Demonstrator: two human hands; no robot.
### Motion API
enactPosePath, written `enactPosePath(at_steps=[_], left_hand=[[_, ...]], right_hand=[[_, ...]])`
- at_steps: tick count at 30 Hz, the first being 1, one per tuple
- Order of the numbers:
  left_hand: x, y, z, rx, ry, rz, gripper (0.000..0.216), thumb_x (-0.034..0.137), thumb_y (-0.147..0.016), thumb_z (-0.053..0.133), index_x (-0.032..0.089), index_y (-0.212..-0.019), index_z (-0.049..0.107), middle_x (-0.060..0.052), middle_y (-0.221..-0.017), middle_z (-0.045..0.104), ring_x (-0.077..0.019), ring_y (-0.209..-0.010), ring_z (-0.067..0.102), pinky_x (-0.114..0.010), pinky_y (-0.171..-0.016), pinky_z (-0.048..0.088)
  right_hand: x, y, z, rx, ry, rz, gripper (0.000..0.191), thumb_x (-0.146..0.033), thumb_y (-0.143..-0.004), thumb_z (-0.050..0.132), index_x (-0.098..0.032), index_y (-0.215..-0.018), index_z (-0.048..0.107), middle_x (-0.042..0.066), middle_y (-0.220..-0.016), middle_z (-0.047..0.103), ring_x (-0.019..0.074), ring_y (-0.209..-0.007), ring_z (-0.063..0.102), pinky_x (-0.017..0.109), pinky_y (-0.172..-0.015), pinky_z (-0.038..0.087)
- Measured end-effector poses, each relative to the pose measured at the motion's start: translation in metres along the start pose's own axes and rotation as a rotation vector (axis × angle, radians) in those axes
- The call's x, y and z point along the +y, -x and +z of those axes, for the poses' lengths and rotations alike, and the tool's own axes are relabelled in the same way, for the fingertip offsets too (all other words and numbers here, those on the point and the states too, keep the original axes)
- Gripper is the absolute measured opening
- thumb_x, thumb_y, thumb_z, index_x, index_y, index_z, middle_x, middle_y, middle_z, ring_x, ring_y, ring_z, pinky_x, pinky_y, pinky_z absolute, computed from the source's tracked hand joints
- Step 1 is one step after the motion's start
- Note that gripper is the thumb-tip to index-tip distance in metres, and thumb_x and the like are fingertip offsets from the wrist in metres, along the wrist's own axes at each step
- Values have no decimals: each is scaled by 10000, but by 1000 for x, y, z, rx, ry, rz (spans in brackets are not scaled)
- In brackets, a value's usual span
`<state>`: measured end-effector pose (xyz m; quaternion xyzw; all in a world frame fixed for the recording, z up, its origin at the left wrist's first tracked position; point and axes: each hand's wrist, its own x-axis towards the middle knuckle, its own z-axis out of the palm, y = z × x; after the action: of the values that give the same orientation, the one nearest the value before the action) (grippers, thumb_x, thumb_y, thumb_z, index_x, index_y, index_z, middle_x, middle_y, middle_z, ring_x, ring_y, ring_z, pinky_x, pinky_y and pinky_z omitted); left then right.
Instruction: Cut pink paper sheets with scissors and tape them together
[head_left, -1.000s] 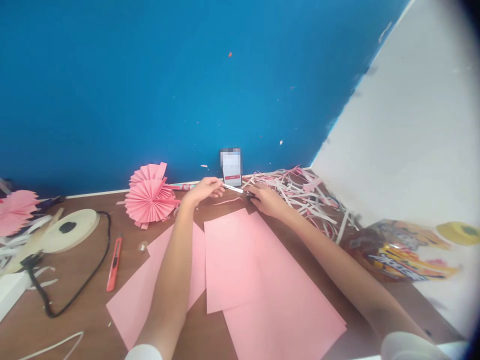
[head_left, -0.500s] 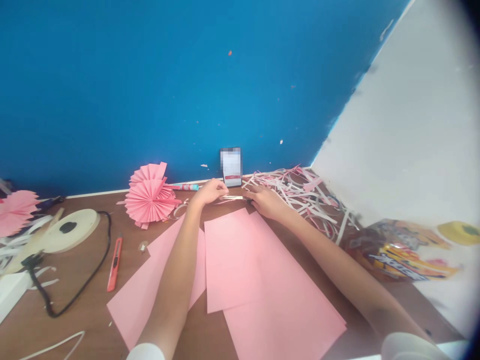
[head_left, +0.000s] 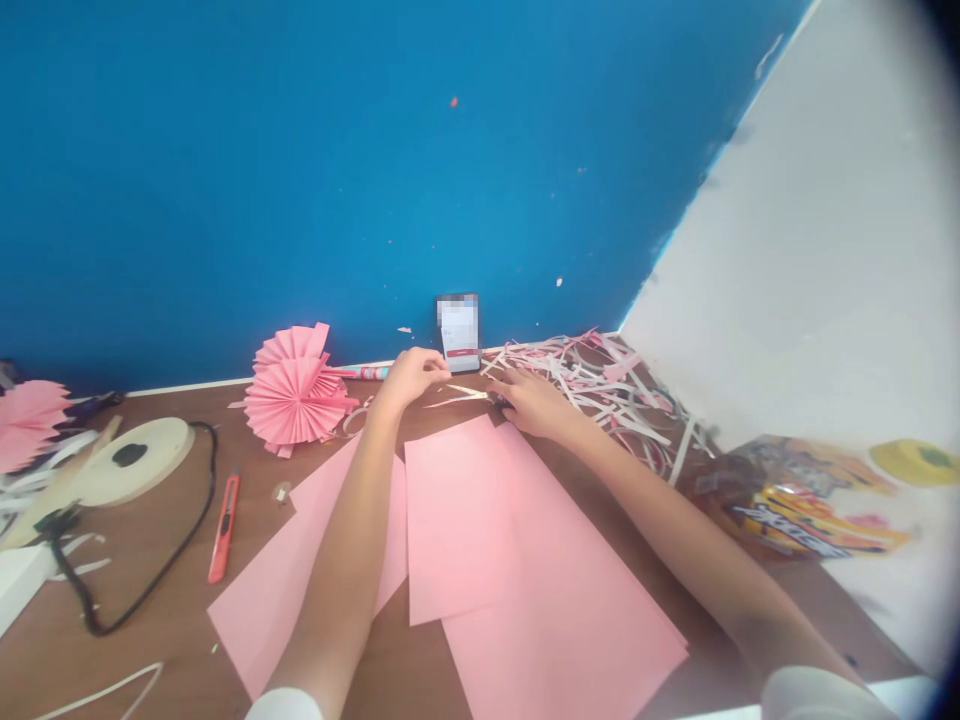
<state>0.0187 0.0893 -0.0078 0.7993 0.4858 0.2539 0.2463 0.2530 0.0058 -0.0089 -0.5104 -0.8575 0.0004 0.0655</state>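
My right hand (head_left: 529,402) is closed around the dark handles of a pair of scissors (head_left: 471,394), whose blades point left and stand apart. Just to the left, my left hand (head_left: 418,376) has its fingers bent together, and whatever may be between them is too small to make out. A thin pale sliver lies by the blade tips. Behind both hands a phone (head_left: 460,335) leans upright against the blue wall. Nearer to me, pink paper sheets (head_left: 459,520) lie overlapping on the brown table, partly under my left forearm.
A pink pleated paper rosette (head_left: 296,395), a red box cutter (head_left: 224,528) and a pale round disc (head_left: 135,462) with a black cable (head_left: 184,570) lie on the left. Paper strips (head_left: 600,380) are heaped at the back right, near a printed plastic packet (head_left: 795,510).
The scissor blades, together half a second ago, have come apart. My left hand has lifted slightly away from them. The sheets have not moved on the table.
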Motion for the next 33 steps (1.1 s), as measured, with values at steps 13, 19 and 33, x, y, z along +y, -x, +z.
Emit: enactPosePath(at_steps=[13,19,33], left_hand=[[-7,4,-7,-153,66,-42,424,241,-743,582,206,-1160,520,-16,-816,676,-143,-657,596,-266,-645,457],[-3,7,-16,-10,115,28,305,236,-753,564,203,-1056,567,-64,-1078,615,-136,-815,612,-258,-710,479],[44,16,24,-678,-205,-67,419,402,-518,751,225,-873,615,-16,-864,639,-169,-658,580,-246,-539,383]], right_hand=[[16,7,-11,-100,28,265,357,-209,-808,509,-242,-1160,562,117,-1072,590,268,-898,613,312,-680,414],[17,4,-7,-105,-43,283,374,-150,-754,526,-264,-1104,590,80,-1096,624,256,-946,605,290,-658,408],[28,1,-19,141,-137,406,344,-222,-771,526,-247,-1110,583,84,-1088,621,233,-949,578,288,-726,407]])
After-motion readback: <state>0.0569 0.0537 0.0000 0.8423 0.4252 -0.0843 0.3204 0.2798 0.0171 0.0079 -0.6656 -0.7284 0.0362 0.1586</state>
